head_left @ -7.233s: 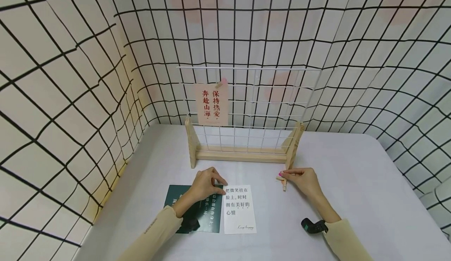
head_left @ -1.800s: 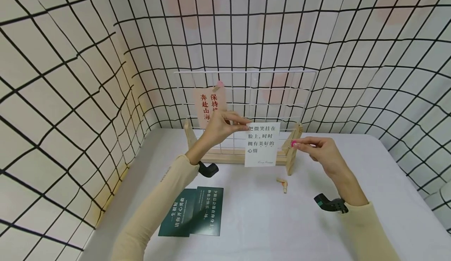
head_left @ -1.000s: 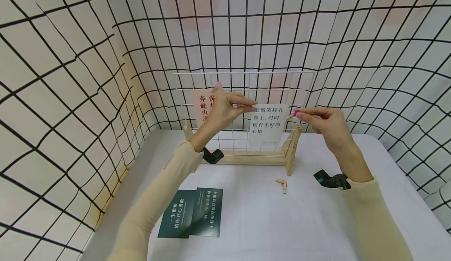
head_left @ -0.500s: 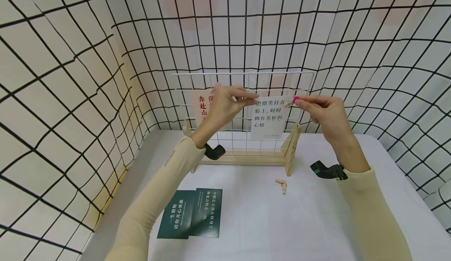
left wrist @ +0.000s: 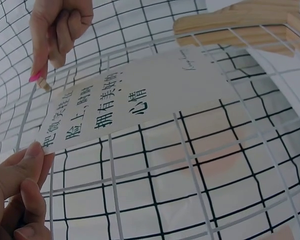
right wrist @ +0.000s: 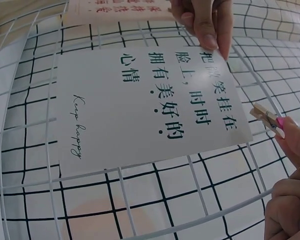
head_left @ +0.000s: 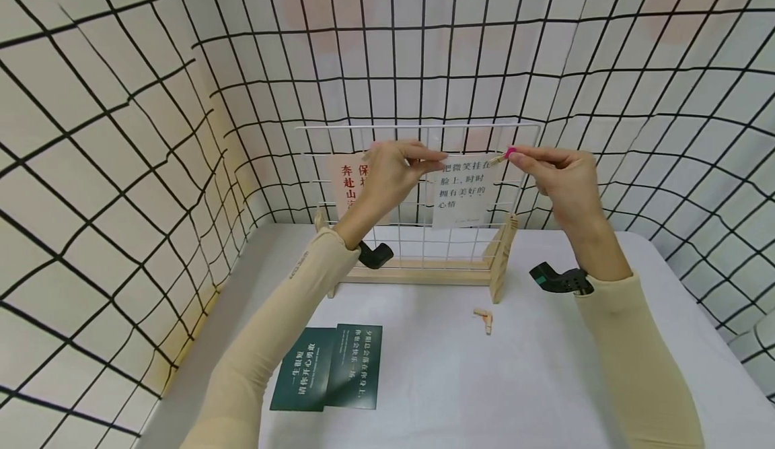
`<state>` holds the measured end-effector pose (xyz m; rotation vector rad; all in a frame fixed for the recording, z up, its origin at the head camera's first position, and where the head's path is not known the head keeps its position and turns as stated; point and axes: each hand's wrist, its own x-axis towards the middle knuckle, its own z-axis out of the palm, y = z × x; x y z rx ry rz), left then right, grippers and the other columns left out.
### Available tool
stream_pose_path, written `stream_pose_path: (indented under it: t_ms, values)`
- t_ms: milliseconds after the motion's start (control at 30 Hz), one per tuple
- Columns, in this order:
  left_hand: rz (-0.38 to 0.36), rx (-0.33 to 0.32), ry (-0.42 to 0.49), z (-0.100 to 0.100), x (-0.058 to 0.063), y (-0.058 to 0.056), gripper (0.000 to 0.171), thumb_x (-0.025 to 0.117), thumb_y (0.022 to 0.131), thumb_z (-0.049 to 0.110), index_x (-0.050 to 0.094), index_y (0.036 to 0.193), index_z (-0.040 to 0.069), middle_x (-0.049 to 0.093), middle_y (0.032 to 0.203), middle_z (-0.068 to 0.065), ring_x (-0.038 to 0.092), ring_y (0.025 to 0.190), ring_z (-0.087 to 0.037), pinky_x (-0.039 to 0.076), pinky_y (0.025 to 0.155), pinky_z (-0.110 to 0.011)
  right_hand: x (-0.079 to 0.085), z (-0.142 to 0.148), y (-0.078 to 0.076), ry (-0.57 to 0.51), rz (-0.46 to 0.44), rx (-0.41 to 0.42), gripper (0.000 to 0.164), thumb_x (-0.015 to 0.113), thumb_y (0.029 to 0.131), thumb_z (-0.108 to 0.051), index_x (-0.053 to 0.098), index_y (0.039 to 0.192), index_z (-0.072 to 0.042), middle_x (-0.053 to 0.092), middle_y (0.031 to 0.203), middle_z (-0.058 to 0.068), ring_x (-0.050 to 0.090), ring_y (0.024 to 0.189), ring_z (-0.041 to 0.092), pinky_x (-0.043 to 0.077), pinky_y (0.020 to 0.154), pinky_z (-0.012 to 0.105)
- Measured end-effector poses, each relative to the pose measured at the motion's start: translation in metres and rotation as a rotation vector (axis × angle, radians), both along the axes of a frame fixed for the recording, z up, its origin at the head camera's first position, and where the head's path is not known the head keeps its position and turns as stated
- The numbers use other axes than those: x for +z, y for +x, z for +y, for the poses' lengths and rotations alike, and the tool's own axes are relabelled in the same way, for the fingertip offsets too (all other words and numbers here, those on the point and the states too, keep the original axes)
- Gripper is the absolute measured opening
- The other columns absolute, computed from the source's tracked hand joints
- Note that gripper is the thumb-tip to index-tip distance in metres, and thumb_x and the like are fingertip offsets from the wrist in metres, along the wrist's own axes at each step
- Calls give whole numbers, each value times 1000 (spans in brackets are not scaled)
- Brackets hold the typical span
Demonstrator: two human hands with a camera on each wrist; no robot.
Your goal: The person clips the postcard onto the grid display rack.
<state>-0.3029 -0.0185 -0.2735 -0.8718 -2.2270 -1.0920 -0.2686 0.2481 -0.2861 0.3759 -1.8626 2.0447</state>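
Note:
My left hand (head_left: 390,176) pinches a white card (head_left: 463,196) with black characters by its upper left corner, holding it against the front of a white wire grid rack (head_left: 418,126). Between thumb and finger of my right hand (head_left: 563,180) is a small wooden clothespin (right wrist: 265,118) with a pink piece at its handle end. Its tip points at the card's upper right corner, a small gap away in the right wrist view. Left of the white card, a pink card (head_left: 346,190) with red characters hangs on the rack, partly hidden behind my left hand.
Two dark green cards (head_left: 357,368) overlap on the white table at the front left. A few more small clothespins (head_left: 486,319) lie before the rack's right wooden foot (head_left: 500,267). Black-lined netting (head_left: 605,92) encloses the table behind and at the sides.
My left hand has lifted the white card from the table up to the rack. My right hand has raised the clothespin from the table to the card's corner; both hands rose slightly in the last half second.

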Motion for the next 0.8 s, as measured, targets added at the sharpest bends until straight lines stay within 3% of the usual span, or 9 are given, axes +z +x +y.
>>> stream_pose_path:
  t_ms: [33, 200, 233, 333, 433, 500, 567, 667, 800]
  values:
    - [-4, 1, -1, 1, 0, 0, 12, 84, 85, 16, 84, 96, 13, 80, 87, -3, 58, 62, -13, 30, 86, -36, 0, 1, 0, -9, 11, -9, 14, 81, 88, -4, 83, 101, -5, 79, 83, -7, 32, 53, 9, 15, 54, 31]
    - [-25, 20, 3, 6, 1, 0, 12, 83, 85, 17, 84, 96, 14, 81, 89, -2, 59, 65, -12, 25, 93, -56, 0, 3, 0, -50, 60, -48, 14, 82, 85, -1, 82, 100, -1, 80, 82, -5, 34, 52, 8, 16, 51, 28]
    - [-23, 25, 8, 7, 1, 0, 12, 83, 84, 16, 84, 96, 14, 81, 89, -3, 58, 64, -12, 30, 89, -55, 1, 4, 0, -53, 71, -60, 15, 83, 85, -1, 82, 99, 0, 80, 82, -5, 35, 52, 8, 17, 50, 27]
    - [-19, 55, 4, 9, 2, 1, 12, 84, 84, 18, 84, 96, 15, 80, 87, -1, 54, 62, -11, 25, 93, -62, 2, 4, -1, -63, 102, -103, 17, 85, 83, -2, 81, 99, 3, 81, 82, -3, 38, 52, 6, 19, 47, 21]
    - [-19, 95, 3, 11, 2, 2, 12, 84, 84, 20, 84, 96, 17, 80, 85, 0, 53, 61, -10, 21, 100, -70, 4, 4, -2, -60, 123, -126, 20, 86, 81, -2, 80, 99, 6, 81, 84, -2, 59, 59, 4, 36, 52, 11]
    - [-18, 126, -4, 13, 2, 2, 12, 85, 84, 23, 84, 95, 20, 80, 85, 2, 56, 61, -10, 15, 104, -74, 5, 4, -3, -58, 131, -127, 21, 86, 81, -1, 79, 99, 8, 81, 84, -1, 70, 69, 5, 49, 64, 9]
    - [-17, 134, -6, 15, 2, 2, 12, 84, 84, 22, 84, 95, 19, 80, 87, 1, 61, 62, -13, 21, 105, -71, 6, 3, -4, -48, 132, -129, 22, 86, 81, 0, 79, 99, 9, 81, 85, -2, 76, 81, 7, 56, 77, 13]
    - [-21, 138, -15, 18, 2, 3, 12, 83, 85, 21, 84, 96, 18, 81, 93, 0, 69, 68, -15, 27, 105, -65, 6, 3, -5, -36, 125, -139, 22, 86, 81, -1, 79, 99, 8, 81, 85, -3, 77, 82, 8, 57, 81, 15]
    - [-18, 138, -14, 21, 2, 3, 12, 81, 87, 20, 83, 98, 16, 81, 95, -2, 69, 69, -15, 42, 86, -34, 8, 2, -6, -16, 110, -162, 22, 86, 82, -4, 79, 100, 6, 81, 85, -5, 76, 84, 7, 56, 82, 14]
